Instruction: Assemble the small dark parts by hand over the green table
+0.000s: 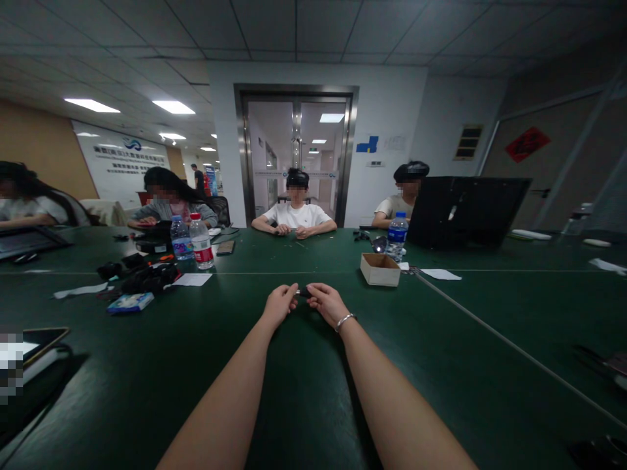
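Over the green table (304, 391), my left hand (281, 305) and my right hand (327, 303) meet, fingertips closed in pinches. Between them is a small black object with a short silvery end (304, 292); its exact kind is too small to make out. The fingers of my right hand grip the black part. My left thumb and fingers close at the silvery end, partly hiding it. A silver bracelet (345, 321) circles my right wrist. Right of my hands stands an open cardboard box (380, 270), its inside bottom hidden by the near wall.
Bottles (201, 241) and black gear (149, 277) stand at left, near a blue-and-white packet (130, 303). Another bottle (397, 235) is behind the box, with a large black case (465, 212) beside it. Across sits a person (295, 212); others sit to both sides. A tablet (44, 339) lies near left.
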Available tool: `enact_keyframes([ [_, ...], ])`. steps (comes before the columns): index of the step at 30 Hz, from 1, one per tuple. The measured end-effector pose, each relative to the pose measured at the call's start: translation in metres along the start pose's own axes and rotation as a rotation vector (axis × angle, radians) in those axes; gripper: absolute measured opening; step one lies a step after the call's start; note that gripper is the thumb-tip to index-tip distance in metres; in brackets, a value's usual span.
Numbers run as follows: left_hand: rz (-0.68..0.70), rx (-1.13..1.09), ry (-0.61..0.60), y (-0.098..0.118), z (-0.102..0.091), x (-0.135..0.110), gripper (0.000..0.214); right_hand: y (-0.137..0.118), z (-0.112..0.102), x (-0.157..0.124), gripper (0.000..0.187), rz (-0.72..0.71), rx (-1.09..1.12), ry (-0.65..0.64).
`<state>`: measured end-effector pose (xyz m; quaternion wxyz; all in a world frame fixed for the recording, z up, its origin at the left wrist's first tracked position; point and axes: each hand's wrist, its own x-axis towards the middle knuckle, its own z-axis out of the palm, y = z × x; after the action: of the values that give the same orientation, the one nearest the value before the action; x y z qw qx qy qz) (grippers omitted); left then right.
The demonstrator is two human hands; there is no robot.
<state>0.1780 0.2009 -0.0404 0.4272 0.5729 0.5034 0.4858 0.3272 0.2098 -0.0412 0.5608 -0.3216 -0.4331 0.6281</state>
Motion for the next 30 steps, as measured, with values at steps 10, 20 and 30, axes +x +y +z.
enact_keyframes([
  [10,0.042,-0.009,-0.010,-0.0005,-0.0009,0.0009,0.030,0.0021,-0.0005,0.0020,0.031,-0.006,0.008,0.016],
  [20,0.040,-0.039,0.037,-0.0020,-0.0012,0.0038,0.030,0.0030,-0.0010,0.0021,0.029,-0.009,-0.007,0.005],
  [30,0.026,-0.080,0.064,-0.0024,-0.0004,0.0031,0.040,0.0038,-0.0025,0.0034,0.030,-0.011,-0.018,-0.008],
])
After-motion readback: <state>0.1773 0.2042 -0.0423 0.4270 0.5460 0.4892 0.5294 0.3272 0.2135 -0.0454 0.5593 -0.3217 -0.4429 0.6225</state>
